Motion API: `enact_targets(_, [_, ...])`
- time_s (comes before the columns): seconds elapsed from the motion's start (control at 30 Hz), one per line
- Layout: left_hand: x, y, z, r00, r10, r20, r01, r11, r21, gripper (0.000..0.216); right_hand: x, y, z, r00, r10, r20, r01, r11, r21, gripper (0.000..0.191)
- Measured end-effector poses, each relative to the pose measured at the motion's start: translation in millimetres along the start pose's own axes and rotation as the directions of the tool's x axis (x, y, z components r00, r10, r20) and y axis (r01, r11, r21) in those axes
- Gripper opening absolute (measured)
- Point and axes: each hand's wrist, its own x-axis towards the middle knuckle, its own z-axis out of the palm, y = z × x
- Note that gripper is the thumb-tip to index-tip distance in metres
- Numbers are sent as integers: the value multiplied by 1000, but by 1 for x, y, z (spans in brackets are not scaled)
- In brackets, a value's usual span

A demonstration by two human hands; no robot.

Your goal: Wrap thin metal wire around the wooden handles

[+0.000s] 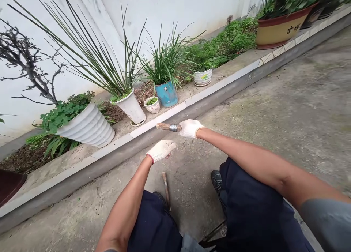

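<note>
- Nearest the camera, a grey cloth sleeve [326, 222] shows at lower right.
- The brown wooden stick bound with silvery wire [168, 127] is over grey concrete ground [274, 109], near the white-tiled kerb [222, 83]; held only by one end, it could tilt or slip.
- The white-gloved right hand [190, 128] is closed round that end.
- The white-gloved left hand [161, 150] curls nearby; I cannot tell whether it pinches anything.

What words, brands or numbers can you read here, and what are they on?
"吉祥", on the yellow pot; the second character is less clear.
The small white pot has a coloured motif, with no readable text.
The handle in the right hand shows none either.
</note>
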Motion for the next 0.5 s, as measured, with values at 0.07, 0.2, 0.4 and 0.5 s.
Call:
enact_targets(0.07, [5,-6,2,1000,12,14,-12,1000,26,32,8,6,0,1000,25,15,-23,997,-80,43])
enact_targets(0.2, [12,-15,3,997,75,-14,-73,991,109,36,11,12,5,971,-58,232,112,967,-228,42])
enact_targets(0.4, [8,-20,-10,977,211,-37,-188,930,317,35,-23,-11,31,774,-266,574,428,889,-164,19])
enact_targets(0.5, [4,-25,-11,990,140,-15,-130,952,278,35,-40,-23,40,753,-381,536,468,883,-29,12])
